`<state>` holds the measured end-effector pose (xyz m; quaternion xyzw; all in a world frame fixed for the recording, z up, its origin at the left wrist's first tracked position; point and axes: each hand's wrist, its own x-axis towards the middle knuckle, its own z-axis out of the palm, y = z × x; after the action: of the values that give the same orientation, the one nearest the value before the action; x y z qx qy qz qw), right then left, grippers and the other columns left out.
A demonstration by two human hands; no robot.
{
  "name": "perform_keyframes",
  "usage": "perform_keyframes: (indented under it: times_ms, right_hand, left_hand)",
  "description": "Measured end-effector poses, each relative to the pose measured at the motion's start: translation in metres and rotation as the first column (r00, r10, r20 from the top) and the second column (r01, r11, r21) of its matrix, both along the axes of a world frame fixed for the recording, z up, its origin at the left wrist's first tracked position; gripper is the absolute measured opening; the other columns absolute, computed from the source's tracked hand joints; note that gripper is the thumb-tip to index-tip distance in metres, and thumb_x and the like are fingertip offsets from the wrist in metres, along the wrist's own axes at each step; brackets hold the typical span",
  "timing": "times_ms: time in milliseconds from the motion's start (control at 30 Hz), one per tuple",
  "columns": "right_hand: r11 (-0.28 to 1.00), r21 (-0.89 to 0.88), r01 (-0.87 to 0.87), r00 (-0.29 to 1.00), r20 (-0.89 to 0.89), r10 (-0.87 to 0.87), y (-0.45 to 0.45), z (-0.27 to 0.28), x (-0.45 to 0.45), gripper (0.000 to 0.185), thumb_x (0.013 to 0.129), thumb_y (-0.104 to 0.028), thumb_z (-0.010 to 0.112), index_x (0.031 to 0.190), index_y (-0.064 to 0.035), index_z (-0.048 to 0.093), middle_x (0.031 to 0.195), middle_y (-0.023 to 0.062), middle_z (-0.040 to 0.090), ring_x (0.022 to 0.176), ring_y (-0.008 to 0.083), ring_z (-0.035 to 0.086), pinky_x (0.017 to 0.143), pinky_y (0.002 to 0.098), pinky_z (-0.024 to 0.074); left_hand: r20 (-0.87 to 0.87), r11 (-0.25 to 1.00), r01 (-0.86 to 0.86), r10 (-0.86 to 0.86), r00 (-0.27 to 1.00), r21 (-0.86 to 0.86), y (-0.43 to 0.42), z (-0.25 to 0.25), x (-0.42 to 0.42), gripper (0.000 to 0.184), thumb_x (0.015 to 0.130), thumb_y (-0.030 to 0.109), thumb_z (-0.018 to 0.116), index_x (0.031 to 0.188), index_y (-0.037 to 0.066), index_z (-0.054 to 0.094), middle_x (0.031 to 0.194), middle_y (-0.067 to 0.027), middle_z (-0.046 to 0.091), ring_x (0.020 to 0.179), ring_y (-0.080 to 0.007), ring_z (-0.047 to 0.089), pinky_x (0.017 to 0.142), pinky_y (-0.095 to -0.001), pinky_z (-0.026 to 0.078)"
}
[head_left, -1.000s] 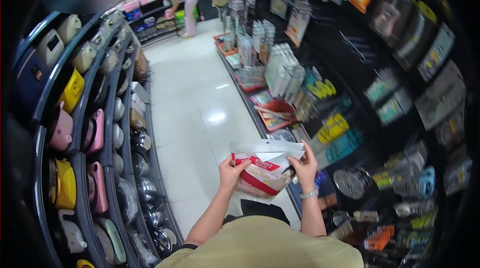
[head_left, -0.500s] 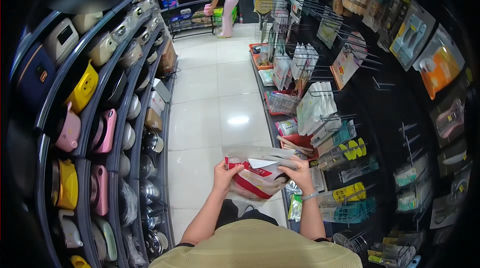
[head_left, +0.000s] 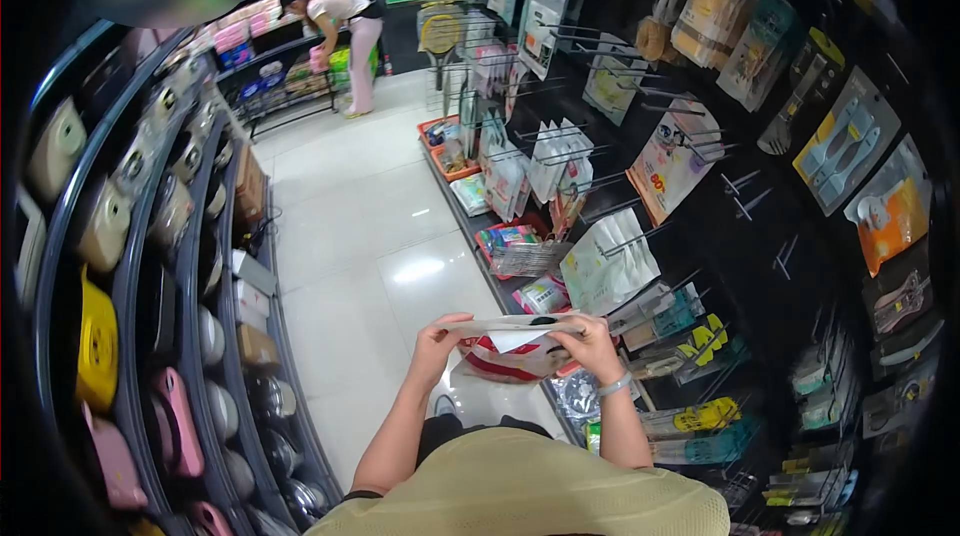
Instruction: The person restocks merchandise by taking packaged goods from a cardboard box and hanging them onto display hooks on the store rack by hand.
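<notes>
A red and white plastic package [head_left: 490, 364] hangs upright in front of my body, its top edge toward me and partly folded, with a white flap [head_left: 515, 340] on it. My left hand [head_left: 436, 348] pinches its upper left corner between thumb and fingers. At the upper right corner, my right hand [head_left: 590, 344] is closed on the same edge, thumb on the near side. A grey band [head_left: 615, 385] circles my right wrist. The lower part of the package is partly hidden by its own slant.
Shelves on the left hold a yellow appliance [head_left: 97, 341], pink appliances [head_left: 178, 423] and boxes [head_left: 258, 346]. Hooks on the right carry white packets [head_left: 612, 258] and a spatula pack [head_left: 845, 141]. A tiled floor [head_left: 350, 211] runs ahead to a bending person [head_left: 345, 31].
The view has turned to the right, so the shelves and the person sit further left. The package has tipped, showing more of its top edge and less of its front. Both hands keep their hold.
</notes>
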<state>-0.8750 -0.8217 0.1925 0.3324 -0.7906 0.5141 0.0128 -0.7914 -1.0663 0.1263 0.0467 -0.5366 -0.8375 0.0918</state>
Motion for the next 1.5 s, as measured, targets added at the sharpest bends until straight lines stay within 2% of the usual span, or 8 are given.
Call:
perform_keyframes:
  times_ms: [133,333,633,733,767,900,1133,1500]
  right_hand:
    - [0.996,0.019,0.086,0.996,-0.033,-0.085,-0.037,0.008,-0.042,0.012,0.071,-0.005,0.068,0.078,0.0025,0.061,0.072,0.0125,0.059,0.067,0.0228,0.059,0.06,0.0309,0.045]
    - [0.986,-0.008,0.167,0.986,0.026,-0.167,-0.079,0.005,-0.107,0.013,0.072,-0.005,0.067,0.078,0.0039,0.06,0.071,0.0132,0.057,0.063,0.022,0.056,0.059,0.0298,0.044]
    - [0.989,0.007,0.145,0.98,0.139,-0.144,-0.148,-0.04,-0.259,0.016,0.073,-0.009,0.066,0.081,0.0031,0.061,0.079,0.0142,0.06,0.069,0.0241,0.058,0.064,0.0306,0.045]
    - [0.993,-0.022,0.118,0.975,0.194,-0.112,-0.174,-0.047,-0.319,0.017,0.073,-0.01,0.066,0.083,0.0022,0.062,0.093,0.017,0.061,0.084,0.0276,0.06,0.074,0.0311,0.0452]
    - [0.996,-0.034,0.082,0.987,0.14,-0.077,-0.179,-0.06,-0.34,0.014,0.073,-0.007,0.066,0.084,0.0014,0.061,0.113,0.0186,0.056,0.103,0.0305,0.056,0.085,0.0315,0.0426]
    - [0.995,-0.084,0.05,0.987,0.159,-0.036,-0.204,-0.05,-0.396,0.007,0.074,-0.002,0.063,0.079,0.0011,0.059,0.134,0.0161,0.04,0.114,0.0302,0.05,0.091,0.0327,0.0414]
    - [0.991,0.075,0.111,0.965,0.232,-0.125,-0.218,-0.05,-0.439,0.009,0.072,0.0,0.063,0.08,0.0014,0.06,0.117,0.0121,0.056,0.099,0.0269,0.058,0.082,0.033,0.0464]
    - [0.819,0.035,0.573,0.794,0.223,-0.565,-0.285,-0.057,-0.467,0.009,0.073,0.0,0.064,0.08,0.0038,0.06,0.099,0.0111,0.063,0.087,0.0238,0.061,0.074,0.0304,0.0487]
  left_hand:
    - [-0.072,0.989,0.03,-0.02,0.997,0.147,-0.047,-0.003,-0.06,0.02,0.088,0.003,0.047,0.103,-0.004,0.057,0.1,-0.0088,0.06,0.093,-0.0132,0.054,0.085,-0.0272,0.041]
    - [-0.107,0.932,0.08,-0.045,0.993,0.353,-0.088,0.001,-0.142,0.024,0.092,0.013,0.045,0.106,-0.005,0.054,0.103,-0.0094,0.059,0.096,-0.0146,0.053,0.087,-0.0279,0.039]
    - [0.082,0.997,0.056,-0.059,0.995,0.047,-0.167,-0.02,-0.305,0.012,0.083,0.006,0.058,0.092,-0.001,0.062,0.085,-0.0049,0.063,0.078,-0.0116,0.058,0.074,-0.0264,0.044]
    - [0.187,0.998,-0.032,0.04,0.982,-0.046,-0.196,-0.008,-0.373,0.011,0.083,0.008,0.059,0.088,-0.002,0.061,0.082,-0.0069,0.063,0.075,-0.0123,0.058,0.071,-0.0264,0.044]
    - [0.234,0.995,-0.063,0.081,0.969,-0.083,-0.204,-0.004,-0.394,0.012,0.083,0.009,0.059,0.087,-0.003,0.06,0.081,-0.0079,0.063,0.073,-0.0126,0.058,0.07,-0.0264,0.044]
    - [0.171,0.983,-0.089,0.117,0.978,-0.162,-0.242,0.001,-0.485,0.015,0.082,0.012,0.061,0.085,-0.003,0.06,0.082,-0.0076,0.063,0.072,-0.012,0.058,0.068,-0.0258,0.045]
    - [0.205,0.977,-0.07,0.111,0.972,-0.2,-0.286,-0.032,-0.619,0.019,0.083,0.015,0.062,0.091,-0.002,0.061,0.084,-0.0067,0.063,0.073,-0.012,0.058,0.066,-0.026,0.046]
    - [0.161,0.985,0.149,-0.132,0.978,-0.093,-0.325,-0.05,-0.81,0.025,0.084,0.018,0.06,0.098,-0.003,0.057,0.092,-0.0102,0.062,0.079,-0.0148,0.061,0.072,-0.027,0.048]
